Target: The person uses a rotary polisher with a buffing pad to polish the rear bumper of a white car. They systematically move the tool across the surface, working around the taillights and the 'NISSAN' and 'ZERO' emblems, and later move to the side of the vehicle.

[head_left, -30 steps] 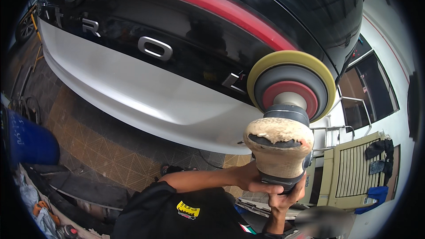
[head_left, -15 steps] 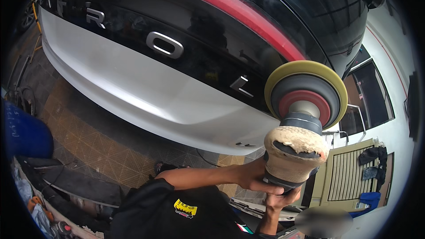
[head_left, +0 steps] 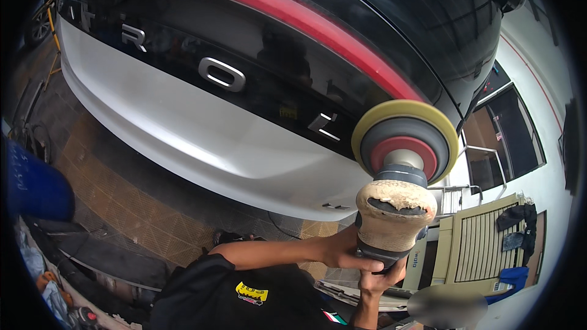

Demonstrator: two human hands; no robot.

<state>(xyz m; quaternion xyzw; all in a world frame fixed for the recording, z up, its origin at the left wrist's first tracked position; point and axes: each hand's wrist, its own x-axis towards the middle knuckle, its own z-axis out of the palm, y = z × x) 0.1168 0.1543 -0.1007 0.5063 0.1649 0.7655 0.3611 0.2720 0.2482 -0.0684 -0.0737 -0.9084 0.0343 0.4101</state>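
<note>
Both my hands are closed round the lower body of a polisher (head_left: 391,223), held up in front of me on the right. My left hand (head_left: 345,250) reaches across from the left, its thumb along the tool's lower end. Beneath it my right hand (head_left: 384,278) grips the same end; most of its fingers are hidden. A pale, worn cover with a torn patch wraps the tool's body. At its head, a round yellow-rimmed pad (head_left: 449,140) overlaps the right end of the car tailgate (head_left: 165,110); I cannot tell whether they touch.
A red light strip (head_left: 293,9) crosses the tailgate above chrome letters (head_left: 222,74). A blue drum (head_left: 40,180) stands left, above dark car parts (head_left: 113,263). Tan grating tiles (head_left: 122,198) cover the floor. A beige slatted cabinet (head_left: 489,241) with cloths stands at the right.
The polisher and both hands have shifted slightly left relative to the tailgate. My view has moved a little too, with the car sitting lower in it. Both hands keep their hold.
</note>
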